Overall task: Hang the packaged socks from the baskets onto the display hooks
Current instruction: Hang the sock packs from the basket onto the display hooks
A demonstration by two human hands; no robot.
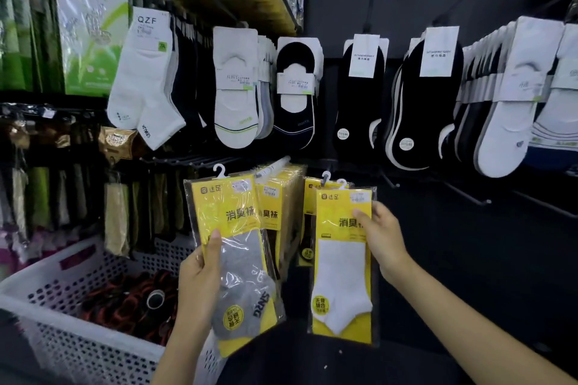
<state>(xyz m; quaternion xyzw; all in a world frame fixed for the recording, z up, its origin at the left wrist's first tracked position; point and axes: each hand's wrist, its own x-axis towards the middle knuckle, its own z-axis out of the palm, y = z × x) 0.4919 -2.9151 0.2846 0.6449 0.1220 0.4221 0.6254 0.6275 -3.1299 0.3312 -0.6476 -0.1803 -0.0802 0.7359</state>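
Left hand (200, 275) grips grey sock pack (237, 222); right hand (384, 237) grips white sock pack (341, 262), yellow cards.

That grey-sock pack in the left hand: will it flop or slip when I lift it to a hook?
Probably fairly stiff: the grey-sock pack holds its shape though the left hand grips only its left edge, which suggests a card backing. Likely light, since it holds only thin socks. The glossy film sleeve may be slippery, so pinch firmly.

"QZF" on hanging sock card (150, 30); "消臭袜" on grey-sock pack (240, 259), white-sock pack (342, 262).
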